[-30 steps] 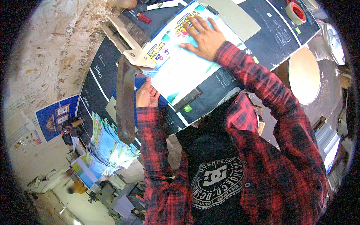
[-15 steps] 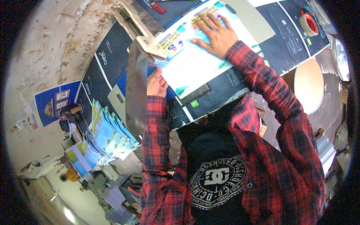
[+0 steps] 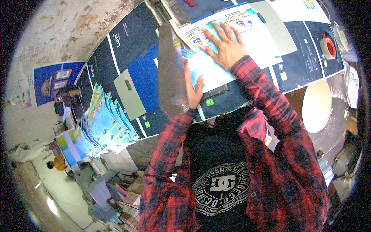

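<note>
My right hand [image 3: 228, 48] lies flat with spread fingers on a glossy printed cover sheet [image 3: 251, 48], white with blue and green areas. My left hand [image 3: 193, 89] is at the sheet's left edge, thumb apart from its stretched fingers. Beside it stands a long, worn brown metal cutter blade [image 3: 172, 73], which hides part of that hand. The blade joins a metal bracket [image 3: 162, 11] at the far end. Whether the left fingers touch the sheet's edge I cannot tell.
Black printed boards cover the table, with a grey board [image 3: 129, 94] and blue panel [image 3: 145, 73] left of the blade. Fanned printed sheets [image 3: 106, 120] stand lower left. A tape roll [image 3: 328, 48] lies far right, near a round pale disc [image 3: 317, 106]. A person [image 3: 58, 163] is in the background.
My left hand has moved right, round to the near side of the sheet's edge, and its thumb has spread. The right hand stays flat on the sheet. The whole view has shifted somewhat.
</note>
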`<control>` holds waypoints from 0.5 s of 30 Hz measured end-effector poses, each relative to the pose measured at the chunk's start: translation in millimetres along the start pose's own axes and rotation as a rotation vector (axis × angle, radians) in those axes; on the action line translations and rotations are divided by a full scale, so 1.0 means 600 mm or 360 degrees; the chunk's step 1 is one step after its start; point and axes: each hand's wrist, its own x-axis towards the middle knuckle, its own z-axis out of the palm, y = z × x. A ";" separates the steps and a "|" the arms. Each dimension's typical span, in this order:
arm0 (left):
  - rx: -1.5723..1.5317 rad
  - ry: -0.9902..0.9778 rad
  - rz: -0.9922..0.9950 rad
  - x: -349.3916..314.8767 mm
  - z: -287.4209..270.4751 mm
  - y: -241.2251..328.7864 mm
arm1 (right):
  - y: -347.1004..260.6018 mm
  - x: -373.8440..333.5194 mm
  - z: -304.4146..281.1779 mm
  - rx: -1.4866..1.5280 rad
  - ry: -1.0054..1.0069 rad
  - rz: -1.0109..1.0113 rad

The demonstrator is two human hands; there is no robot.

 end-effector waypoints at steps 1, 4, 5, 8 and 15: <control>0.0011 -0.0011 -0.0032 -0.007 0.012 0.005 | 0.004 0.002 0.000 0.0003 -0.0008 -0.0024; -0.0030 -0.0019 -0.0052 -0.014 0.018 0.006 | 0.041 -0.003 -0.009 -0.0047 -0.0014 -0.0020; -0.0050 -0.0018 -0.0052 -0.016 0.015 0.003 | 0.068 -0.003 -0.018 -0.0100 -0.0044 0.0018; -0.0143 0.0026 -0.0089 -0.045 0.103 -0.065 | 0.150 -0.003 -0.021 -0.0095 -0.0040 -0.0012; -0.0265 0.0342 -0.0064 -0.028 0.011 -0.021 | 0.179 0.002 -0.047 -0.0194 -0.0240 0.0033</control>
